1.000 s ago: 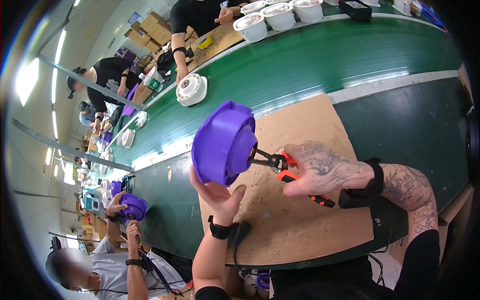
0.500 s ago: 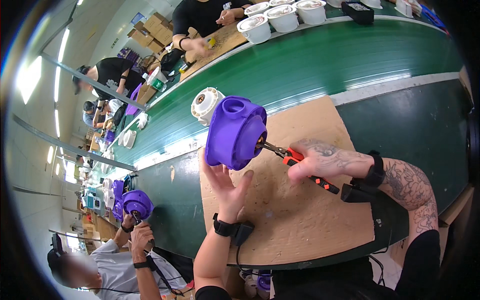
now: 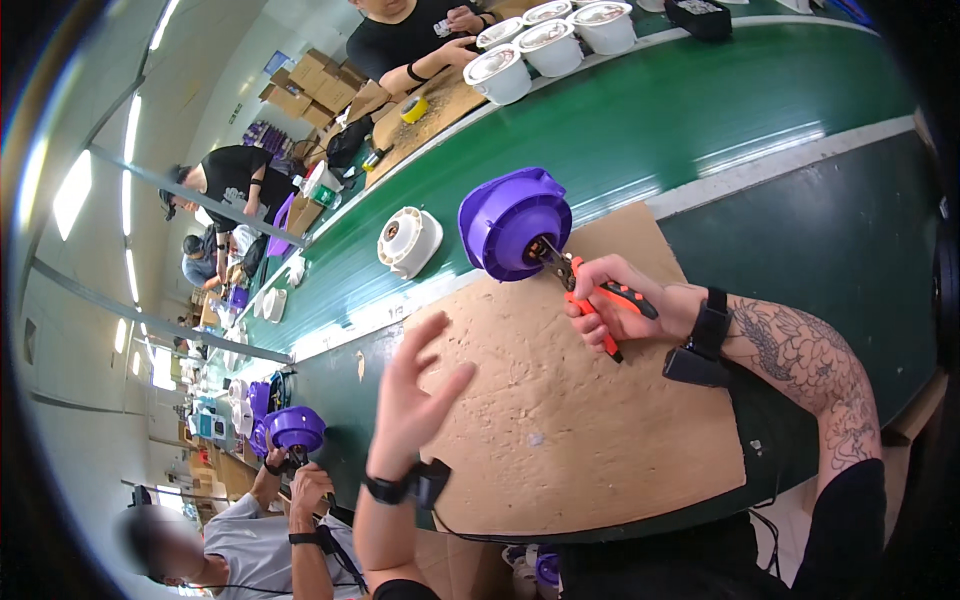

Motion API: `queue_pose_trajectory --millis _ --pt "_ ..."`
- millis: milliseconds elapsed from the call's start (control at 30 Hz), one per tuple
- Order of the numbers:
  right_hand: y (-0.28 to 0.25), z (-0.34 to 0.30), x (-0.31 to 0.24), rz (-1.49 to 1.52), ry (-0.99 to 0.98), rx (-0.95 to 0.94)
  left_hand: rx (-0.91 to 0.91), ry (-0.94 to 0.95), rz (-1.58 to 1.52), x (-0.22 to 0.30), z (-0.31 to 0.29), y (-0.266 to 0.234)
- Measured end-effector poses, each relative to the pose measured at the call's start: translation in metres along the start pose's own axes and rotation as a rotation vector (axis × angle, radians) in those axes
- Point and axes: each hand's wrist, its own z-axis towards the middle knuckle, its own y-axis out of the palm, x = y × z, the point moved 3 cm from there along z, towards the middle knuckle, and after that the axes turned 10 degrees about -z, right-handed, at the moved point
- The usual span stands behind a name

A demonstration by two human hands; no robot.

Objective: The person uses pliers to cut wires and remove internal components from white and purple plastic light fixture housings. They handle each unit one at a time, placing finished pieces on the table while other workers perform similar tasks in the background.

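Observation:
A purple plastic housing (image 3: 505,228) with a round hollow and a small brass-coloured part at its centre is at the far edge of the cardboard sheet. My right hand (image 3: 622,300) is closed around a pair of red-and-black pliers (image 3: 583,303). The jaws of the pliers reach into the housing's centre; whether they grip the part there I cannot tell. My left hand (image 3: 412,390) holds nothing, with its fingers apart, over the left side of the cardboard sheet (image 3: 590,420). Beyond it, a white round housing (image 3: 408,243) sits on the green conveyor belt.
The green conveyor belt (image 3: 700,120) runs across beyond my worktable (image 3: 810,230). White tubs (image 3: 548,48) line its far side near a person in black. At left, another person holds a purple housing (image 3: 296,428) and a tool. Yellow tape (image 3: 413,109) lies across the belt.
My left hand has come off the purple housing and moved left. The housing and pliers have shifted right and away from me, and the housing has turned. Across the belt, the person's hand has moved toward the tubs.

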Motion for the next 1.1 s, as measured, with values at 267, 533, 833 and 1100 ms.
queue_pose_trajectory --millis 267,533,833,1100 --pt "-0.008 -0.003 0.0 -0.032 0.121 -0.03 0.205 0.296 0.773 -0.086 0.142 -0.057" --pt "-0.004 -0.006 0.002 -0.057 0.085 -0.006 0.297 0.194 0.864 -0.148 0.196 -0.062" --pt "0.002 -0.014 0.002 -0.046 0.052 0.01 0.335 0.325 0.619 -0.054 0.113 -0.03" --pt "0.005 -0.012 -0.004 -0.159 0.081 0.067 0.154 0.199 0.486 -0.036 0.01 0.027"
